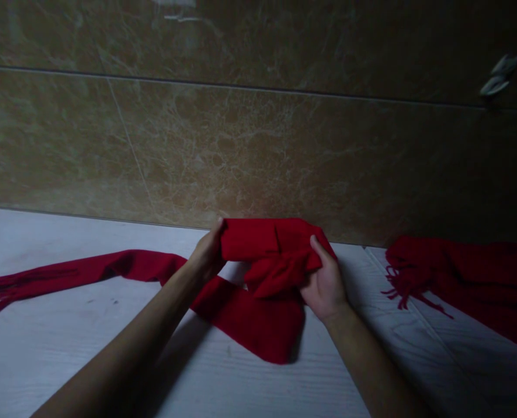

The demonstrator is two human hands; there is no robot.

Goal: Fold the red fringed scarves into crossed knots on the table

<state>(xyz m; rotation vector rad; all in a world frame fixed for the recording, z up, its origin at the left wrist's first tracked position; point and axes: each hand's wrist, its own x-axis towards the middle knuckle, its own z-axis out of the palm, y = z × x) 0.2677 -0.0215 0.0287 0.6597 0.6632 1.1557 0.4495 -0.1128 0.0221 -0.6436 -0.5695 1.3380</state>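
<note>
A long red scarf (258, 319) is held up partly folded between my two hands, near the wall. My left hand (206, 252) grips the left end of the folded part, its thumb at the upper corner. On the other side, my right hand (326, 284) is closed on the right end, thumb on top and fingers hidden under the cloth. A loose fold hangs below, and the rest of the scarf lies on the white surface. Its tail runs off to the left, with fringe at the far left edge.
Another red fringed cloth (467, 273) lies bunched at the right. The white wood-grained surface (110, 331) meets a brown marbled tile wall (241, 145) at the back. A blurred white object (497, 78) shows on the wall at upper right.
</note>
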